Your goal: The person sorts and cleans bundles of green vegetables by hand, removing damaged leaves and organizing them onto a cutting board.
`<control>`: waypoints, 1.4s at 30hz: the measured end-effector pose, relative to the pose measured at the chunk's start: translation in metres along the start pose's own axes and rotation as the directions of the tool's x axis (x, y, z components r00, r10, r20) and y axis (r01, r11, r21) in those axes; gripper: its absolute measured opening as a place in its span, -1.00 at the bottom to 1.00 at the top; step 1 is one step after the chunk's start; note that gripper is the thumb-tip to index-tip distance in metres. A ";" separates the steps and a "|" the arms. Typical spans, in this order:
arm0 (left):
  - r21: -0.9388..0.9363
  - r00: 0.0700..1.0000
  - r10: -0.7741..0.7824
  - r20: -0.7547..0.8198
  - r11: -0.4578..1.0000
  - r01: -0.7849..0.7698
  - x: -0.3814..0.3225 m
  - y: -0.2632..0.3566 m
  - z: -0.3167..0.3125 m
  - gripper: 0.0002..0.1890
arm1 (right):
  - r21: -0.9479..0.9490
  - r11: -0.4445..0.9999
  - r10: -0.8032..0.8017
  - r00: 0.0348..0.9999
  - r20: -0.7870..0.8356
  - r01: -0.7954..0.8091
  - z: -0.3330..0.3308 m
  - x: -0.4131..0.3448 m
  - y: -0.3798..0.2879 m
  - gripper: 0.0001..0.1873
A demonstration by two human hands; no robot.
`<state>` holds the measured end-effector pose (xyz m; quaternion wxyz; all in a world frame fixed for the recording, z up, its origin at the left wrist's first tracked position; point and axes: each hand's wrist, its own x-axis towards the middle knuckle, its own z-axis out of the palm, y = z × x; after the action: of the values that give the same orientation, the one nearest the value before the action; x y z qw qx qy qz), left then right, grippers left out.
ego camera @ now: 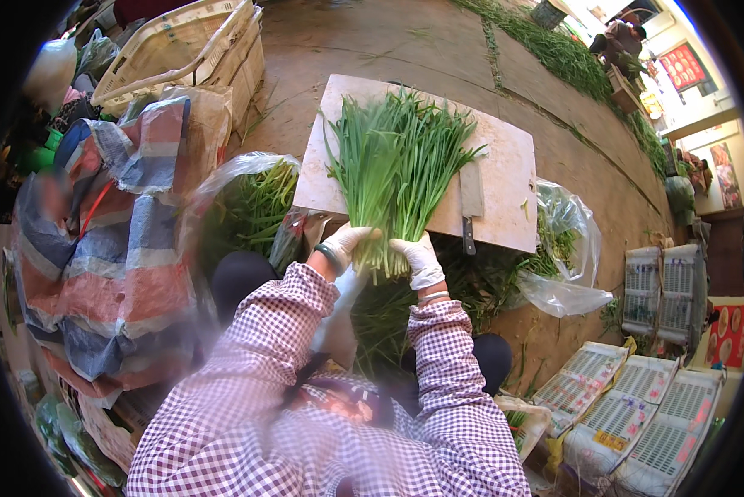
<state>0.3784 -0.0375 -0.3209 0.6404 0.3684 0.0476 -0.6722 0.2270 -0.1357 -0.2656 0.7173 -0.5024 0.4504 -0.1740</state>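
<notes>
Garlic chives [387, 177], in a wide leafy bunch, lie on the pale board [509, 186] with their leaf tips away from me. Their whitish stem ends reach past the board's near edge. My left hand [347, 241], in a white glove, grips the left side of the stems. On the right side, my right hand [418, 258], also gloved, holds the stems near their ends. To the right of the bunch rests a kitchen knife [471, 192], its black handle sticking out over the near edge. Part of the board is hidden under the leaves.
Clear plastic bags of greens stand left [254, 211] and right [558, 242] of the board. A striped woven sack [123, 261] and a stack of plastic crates [179, 50] are at left. More crates [633, 404] lie at lower right. A person [623, 43] bends beside greens far off.
</notes>
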 end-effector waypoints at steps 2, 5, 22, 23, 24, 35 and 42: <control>-0.060 0.998 -0.069 0.014 0.996 0.070 -0.005 0.005 -0.001 -0.75 | 0.004 1.000 -0.018 0.994 0.110 0.018 -0.010 0.002 -0.004 -0.59; -0.206 0.986 -0.119 0.119 0.968 0.142 -0.010 0.002 0.015 -0.77 | -0.249 0.891 -0.340 0.921 0.189 0.380 -0.043 0.024 0.026 -0.60; -0.404 0.928 0.014 0.372 0.902 0.148 -0.028 0.000 -0.004 -0.73 | -0.206 0.958 -0.248 0.937 -0.247 0.200 -0.142 0.061 -0.097 -0.43; -0.403 0.925 -0.002 0.379 0.900 0.167 -0.026 -0.001 -0.003 -0.73 | -0.282 0.945 -0.233 0.946 -0.225 0.165 -0.166 0.074 -0.095 -0.42; -0.401 0.923 -0.018 0.385 0.897 0.185 -0.024 -0.002 -0.002 -0.73 | -0.355 0.926 -0.213 0.955 -0.205 0.130 -0.191 0.087 -0.088 -0.42; -0.226 0.999 0.009 0.051 0.974 0.003 -0.027 -0.004 0.010 -0.76 | -0.925 0.208 -0.560 0.737 -0.378 -0.317 -0.158 0.064 -0.073 -0.23; -0.173 0.993 -0.079 0.088 0.980 0.094 -0.018 -0.011 0.013 -0.79 | -0.173 0.977 0.134 0.990 0.034 -0.126 -0.055 0.053 -0.024 -0.82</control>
<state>0.3612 -0.0277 -0.3063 0.6421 0.2803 0.0971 -0.7069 0.2150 -0.2139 -0.2740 0.6916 -0.5351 0.4792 -0.0762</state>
